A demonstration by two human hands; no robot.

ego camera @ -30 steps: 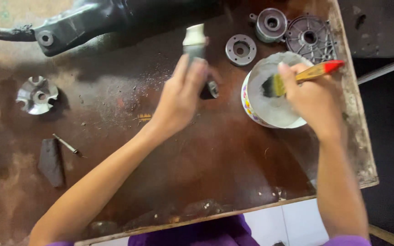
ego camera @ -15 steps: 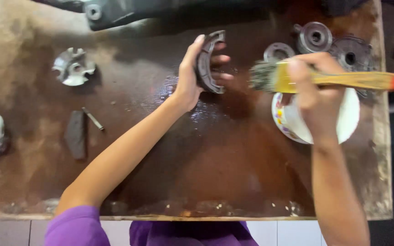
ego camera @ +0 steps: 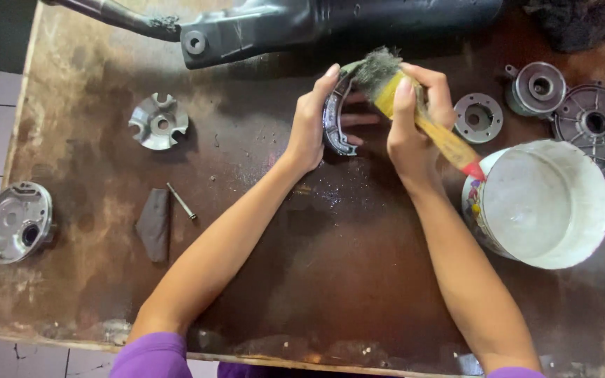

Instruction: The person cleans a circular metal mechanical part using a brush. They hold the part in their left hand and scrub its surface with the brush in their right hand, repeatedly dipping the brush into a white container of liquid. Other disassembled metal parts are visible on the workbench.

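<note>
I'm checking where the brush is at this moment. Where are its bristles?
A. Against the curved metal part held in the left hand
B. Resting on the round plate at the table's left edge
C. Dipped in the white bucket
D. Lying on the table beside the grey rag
A: the right hand presses the brush bristles onto the curved metal part gripped by the left hand, away from the white bucket.

Yellow-handled brush with red tip, white bucket with multicoloured floral print, dark brown table, purple sleeves
</note>
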